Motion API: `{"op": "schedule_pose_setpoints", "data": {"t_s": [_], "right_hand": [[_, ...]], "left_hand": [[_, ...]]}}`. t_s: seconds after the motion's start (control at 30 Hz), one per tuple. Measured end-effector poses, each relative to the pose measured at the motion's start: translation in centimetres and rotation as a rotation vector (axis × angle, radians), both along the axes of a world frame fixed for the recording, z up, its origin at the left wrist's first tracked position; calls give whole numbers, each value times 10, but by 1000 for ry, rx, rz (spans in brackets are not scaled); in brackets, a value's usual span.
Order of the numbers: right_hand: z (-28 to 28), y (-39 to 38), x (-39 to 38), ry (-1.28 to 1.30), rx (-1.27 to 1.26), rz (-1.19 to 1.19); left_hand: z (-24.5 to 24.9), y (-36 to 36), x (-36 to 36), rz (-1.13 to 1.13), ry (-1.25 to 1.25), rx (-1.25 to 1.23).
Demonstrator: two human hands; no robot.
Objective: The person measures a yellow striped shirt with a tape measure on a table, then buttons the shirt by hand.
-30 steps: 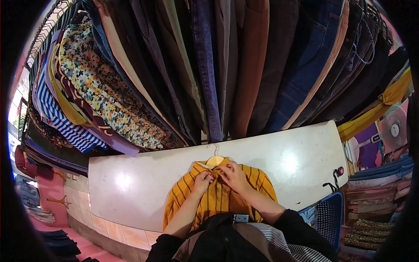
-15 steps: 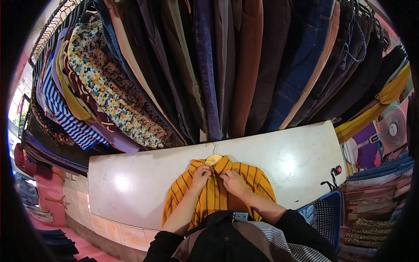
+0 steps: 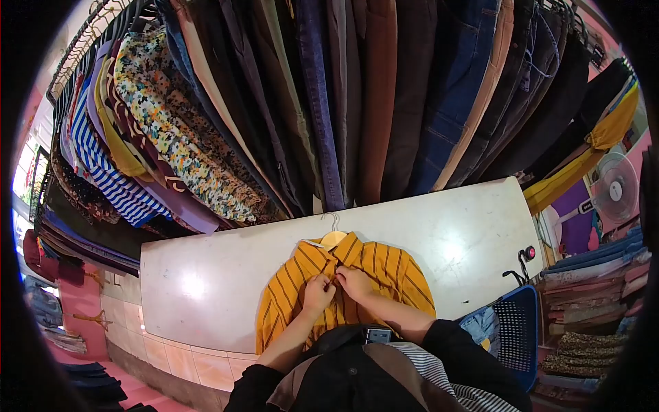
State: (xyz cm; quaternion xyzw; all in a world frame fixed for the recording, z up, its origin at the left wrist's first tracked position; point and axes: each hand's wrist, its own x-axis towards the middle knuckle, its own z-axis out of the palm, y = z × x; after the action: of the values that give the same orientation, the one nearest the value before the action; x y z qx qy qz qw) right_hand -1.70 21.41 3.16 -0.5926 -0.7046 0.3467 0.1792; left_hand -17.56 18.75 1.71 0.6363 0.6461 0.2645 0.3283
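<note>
A mustard-yellow shirt point(image 3: 401, 271) with dark stripes lies front up on a white table point(image 3: 220, 285). A hanger point(image 3: 334, 239) sits inside its collar, its metal hook pointing away from me. Just below the collar, my left hand point(image 3: 319, 294) is closed with its fingertips pinching the shirt's front edge. My right hand point(image 3: 354, 283) is closed right beside it, pinching the same front opening from the other side. The fingertips of both hands nearly meet. Whether a button is between them is hidden by the fingers.
Hanging trousers point(image 3: 377, 103) and tops, including a floral one point(image 3: 165, 123), line the rack behind the table. To the right are a blue basket point(image 3: 527, 329) with denim in it, dark hooks point(image 3: 516, 277), folded clothes point(image 3: 583, 309) and a fan point(image 3: 613, 187).
Both hands have shifted down the shirt front, away from the collar. My right hand has come left, close to my left. The collar lies more spread, and the view has tilted slightly.
</note>
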Motion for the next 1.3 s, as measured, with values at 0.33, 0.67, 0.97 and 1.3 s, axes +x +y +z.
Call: {"op": "schedule_pose_setpoints", "data": {"t_s": [0.33, 0.67, 0.97, 1.3], "right_hand": [[-5, -25, -3, 106, 67, -89], [2, -15, -12, 47, 217, -166], [21, -21, -7, 90, 212, -58], [-22, -35, -18, 260, 20, -249]], "left_hand": [[-14, -4, -13, 141, -403, -182], [-17, -7, -26, 155, -713, -302], [-19, -7, -24, 134, -718, -245], [-10, -18, -17, 39, -518, -194]]}}
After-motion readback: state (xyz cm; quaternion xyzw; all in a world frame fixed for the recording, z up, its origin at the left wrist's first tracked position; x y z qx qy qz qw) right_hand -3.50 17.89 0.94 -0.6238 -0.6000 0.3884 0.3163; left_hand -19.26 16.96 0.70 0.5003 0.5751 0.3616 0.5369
